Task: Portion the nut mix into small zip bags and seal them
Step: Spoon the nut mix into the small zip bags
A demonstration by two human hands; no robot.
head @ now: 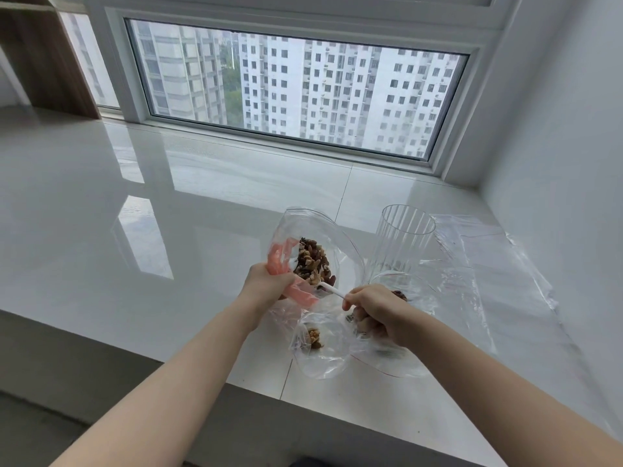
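Nut mix bag (313,261) in left-hand fingers (281,281); spoon (332,290) in right-hand fingers (354,298).

Single head-worn wide-angle view, looking forward and down from just above and behind both forearms. Faces a glossy white surface (141,203) that runs away toward a wide window (296,92) across the top of the frame, tower blocks beyond the glass. Close to the work: left hand (266,284) and right hand (377,315) low and near centre, arms entering from the bottom corners. Straight lines bowed at the edges by the lens. Right wall (556,146) slants inward.
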